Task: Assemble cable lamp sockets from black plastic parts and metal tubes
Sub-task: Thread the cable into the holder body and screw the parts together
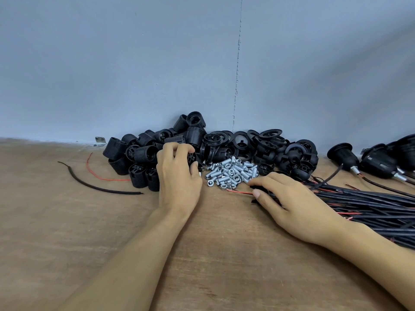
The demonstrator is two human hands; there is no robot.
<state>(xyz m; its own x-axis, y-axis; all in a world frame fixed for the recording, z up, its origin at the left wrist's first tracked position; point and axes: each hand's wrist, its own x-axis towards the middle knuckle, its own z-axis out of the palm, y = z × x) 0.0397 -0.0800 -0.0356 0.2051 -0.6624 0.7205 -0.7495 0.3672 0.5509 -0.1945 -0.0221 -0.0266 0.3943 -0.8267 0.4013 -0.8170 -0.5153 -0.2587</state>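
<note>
Now, right hand [289, 198]: is pinching one cable end [239, 191] off the cable bundle [370, 205] at the bench's right edge.
Left hand [177, 176]: is gripping a black socket part [192, 159], mid-bench.
Metal tubes [233, 173]: are lying loose between the hands; a snagging cable could be scattering them.

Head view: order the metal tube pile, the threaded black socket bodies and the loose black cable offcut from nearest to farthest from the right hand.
From the right hand, which pinches a black cable:
1. Metal tube pile, just beyond its fingers.
2. Threaded black socket bodies, beyond the left hand.
3. Loose black cable offcut, far left.
</note>
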